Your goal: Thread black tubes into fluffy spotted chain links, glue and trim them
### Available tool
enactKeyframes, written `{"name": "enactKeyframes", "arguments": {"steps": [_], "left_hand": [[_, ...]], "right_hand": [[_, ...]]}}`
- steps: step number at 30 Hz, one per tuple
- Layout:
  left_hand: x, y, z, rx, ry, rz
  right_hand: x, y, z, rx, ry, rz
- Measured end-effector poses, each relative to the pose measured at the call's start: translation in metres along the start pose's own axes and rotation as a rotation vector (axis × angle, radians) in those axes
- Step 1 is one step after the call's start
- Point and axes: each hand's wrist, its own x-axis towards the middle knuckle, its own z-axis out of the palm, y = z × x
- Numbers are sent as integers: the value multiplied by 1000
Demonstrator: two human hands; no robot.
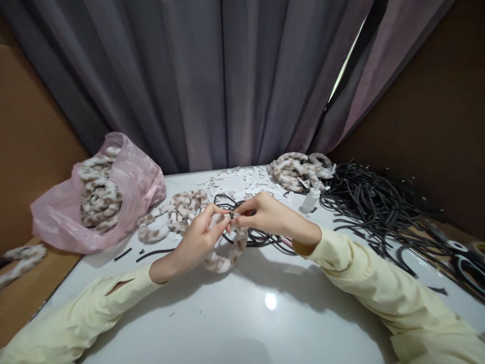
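Between my two hands hangs a fuzzy white-and-brown ring (pixel 222 264), its lower curve just above the white table. My left hand (pixel 202 237) pinches the ring near its top, thumb and fingers closed on it. Fingertips of my right hand (pixel 255 212) meet there too, closed at the ring's joint around a small dark bit that is too small to make out. Behind the hands lie coiled black cords (pixel 261 238). Just left of them rests a cluster of fuzzy strips (pixel 185 205).
A pink plastic bag (pixel 142 174) of fuzzy strips stands at left. At back right are finished-looking fuzzy rings (pixel 293 169), a small white bottle (pixel 310 199) and a heap of black cords (pixel 371 197). Scissors (pixel 468 268) lie far right; white paper scraps (pixel 242 182) cover the back.
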Motion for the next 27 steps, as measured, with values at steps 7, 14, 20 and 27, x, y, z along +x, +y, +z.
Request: {"name": "enactKeyframes", "arguments": {"steps": [7,14,20,27], "left_hand": [[17,1,-5,-494,11,-179],[26,-4,-9,-891,94,-473],[20,1,-7,-895,88,-462],[8,8,-3,-412,116,1]], "right_hand": [[-9,-9,17,-269,378,-170],[-11,-2,35,-49,31,-67],[0,3,52,567,-128,192],[1,-3,49,644,45,120]]}}
